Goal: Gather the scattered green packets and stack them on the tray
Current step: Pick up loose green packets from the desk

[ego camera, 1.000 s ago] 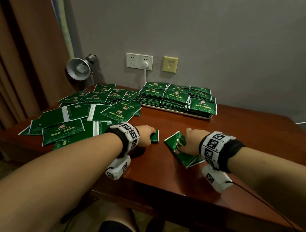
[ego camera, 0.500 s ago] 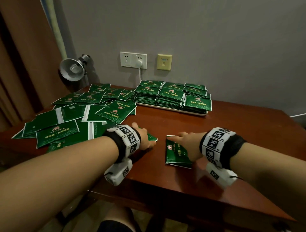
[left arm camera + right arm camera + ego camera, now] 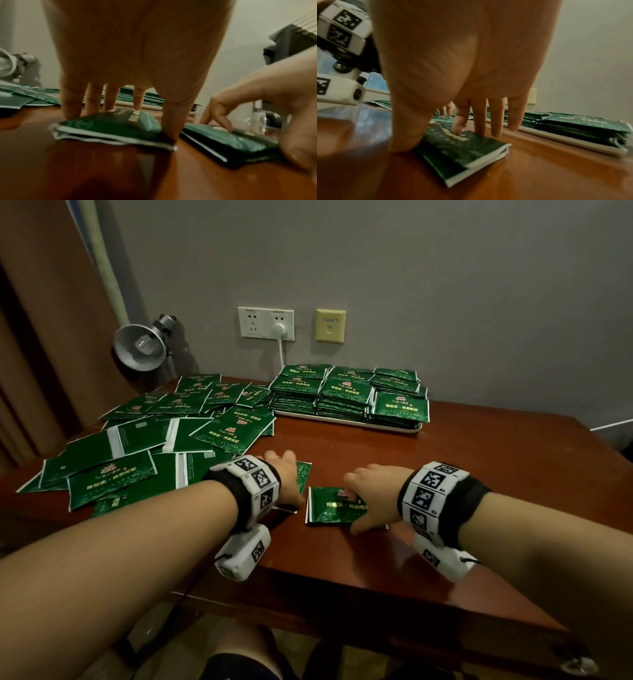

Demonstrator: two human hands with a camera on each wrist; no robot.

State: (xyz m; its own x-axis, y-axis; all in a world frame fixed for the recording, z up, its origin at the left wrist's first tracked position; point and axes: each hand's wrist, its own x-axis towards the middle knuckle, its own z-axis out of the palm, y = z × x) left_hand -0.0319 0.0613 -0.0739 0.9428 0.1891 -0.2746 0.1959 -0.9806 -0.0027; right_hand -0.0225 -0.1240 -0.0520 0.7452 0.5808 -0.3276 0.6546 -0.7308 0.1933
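Fingers [image 3: 70, 108] of the left hand [image 3: 284, 474] press straight down on one green packet [image 3: 109, 125]. The right hand [image 3: 373, 494] pinches a small pile [image 3: 329, 508] by its sides (to square it, I think). Far off, the tray [image 3: 346, 422] is nearly full, with bare table [image 3: 376, 446] between.
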